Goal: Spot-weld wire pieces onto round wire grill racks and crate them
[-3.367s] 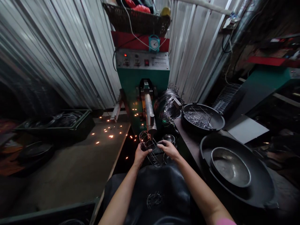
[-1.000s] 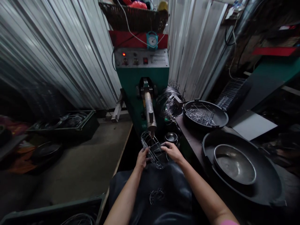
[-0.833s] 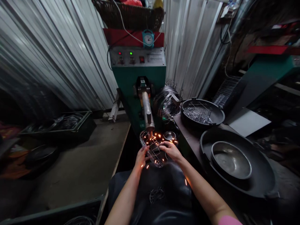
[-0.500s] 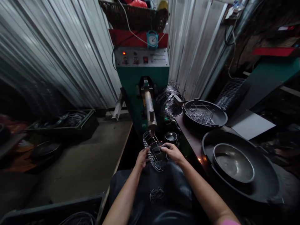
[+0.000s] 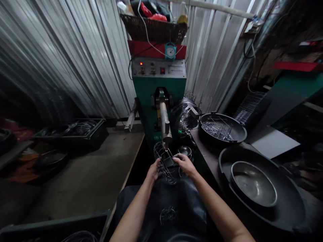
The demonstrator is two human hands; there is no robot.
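A curved wire rack [image 5: 165, 172] of thin metal rods sits under the electrode [image 5: 166, 144] of a green spot welder [image 5: 141, 95]. My left hand [image 5: 153, 170] is closed on the rack's left side. My right hand [image 5: 185, 164] pinches at the rack's right side, thumb and forefinger together by a thin wire [image 5: 169, 155] near the electrode. Whether that wire is joined to the rack, I cannot tell. Short wire rings [image 5: 168, 215] lie on the dark apron [image 5: 186, 205] over my lap.
On the right stand a pan [image 5: 246, 134] of small wire pieces and a large black pan [image 5: 290, 191] with a metal bowl [image 5: 253, 183] in it. Behind my right hand are a wire bundle [image 5: 185, 112] and a small round dish [image 5: 184, 151]. Leftward is a green crate [image 5: 99, 132].
Small orange sparks beside my right hand and near the black pan have vanished. The head view has shifted, so the welder appears lower and further right. Both hands keep their hold.
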